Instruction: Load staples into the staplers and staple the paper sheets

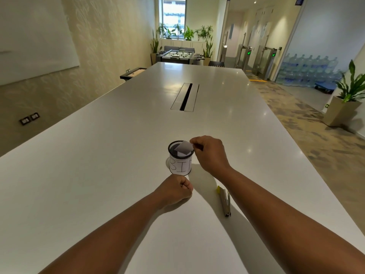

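Head view: right hand (209, 153) has a pinch grip on a small white paper piece (184, 148), held tilted over the mouth of the black mesh cylindrical cup with a white "BIN" label (180, 158). Paper's lower edge looks already inside the rim, so I'd say it's being dropped in as scrap or a finished sheet. Can't tell if it's stapled.

Left hand (177, 189) is a closed fist, nothing visible in it, resting on the white glossy table (98, 165) just short of the cup on the near side. Probably just parked there; it isn't touching the cup.

Slim grey metal stapler with a yellow tip (225, 200) lies flat on the table, nearer than the pinch and under the right forearm, untouched. Kept close for the next sheet, I'd guess. No staple strip or other sheets visible.
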{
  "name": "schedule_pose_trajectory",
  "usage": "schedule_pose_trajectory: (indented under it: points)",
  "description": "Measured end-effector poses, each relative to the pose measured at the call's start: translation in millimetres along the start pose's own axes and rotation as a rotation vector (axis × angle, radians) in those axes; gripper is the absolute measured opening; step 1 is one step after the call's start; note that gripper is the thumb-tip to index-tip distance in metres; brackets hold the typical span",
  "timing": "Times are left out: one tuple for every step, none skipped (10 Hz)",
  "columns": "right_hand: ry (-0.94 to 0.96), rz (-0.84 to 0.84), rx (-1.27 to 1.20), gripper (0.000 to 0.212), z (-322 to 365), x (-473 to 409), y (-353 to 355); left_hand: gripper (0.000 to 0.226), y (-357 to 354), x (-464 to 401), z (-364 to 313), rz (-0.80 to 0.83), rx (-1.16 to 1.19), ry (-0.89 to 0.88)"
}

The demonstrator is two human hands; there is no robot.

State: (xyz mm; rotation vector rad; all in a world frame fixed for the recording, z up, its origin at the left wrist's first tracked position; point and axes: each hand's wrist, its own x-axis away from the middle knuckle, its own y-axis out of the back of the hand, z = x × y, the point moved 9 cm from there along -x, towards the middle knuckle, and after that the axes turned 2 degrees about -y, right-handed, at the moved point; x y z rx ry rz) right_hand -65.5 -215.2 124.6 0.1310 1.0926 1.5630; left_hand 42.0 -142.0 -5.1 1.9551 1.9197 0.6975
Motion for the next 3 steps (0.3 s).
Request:
schedule_pose_trajectory:
  points:
    - [0.014,0.056,0.019,0.025,-0.9,-1.4,-13.5,0.011,1.6,-1.0,2.7,0.011,0.032,-0.001]
    - [-0.009,0.076,-0.038,0.022,-7.3,1.6,-19.8,0.010,1.2,-2.6,4.0,0.042,0.045,0.004]
    - [-0.030,0.043,-0.070,0.020,-13.1,2.2,-17.0,0.010,0.4,-2.6,4.5,0.044,0.090,0.035]
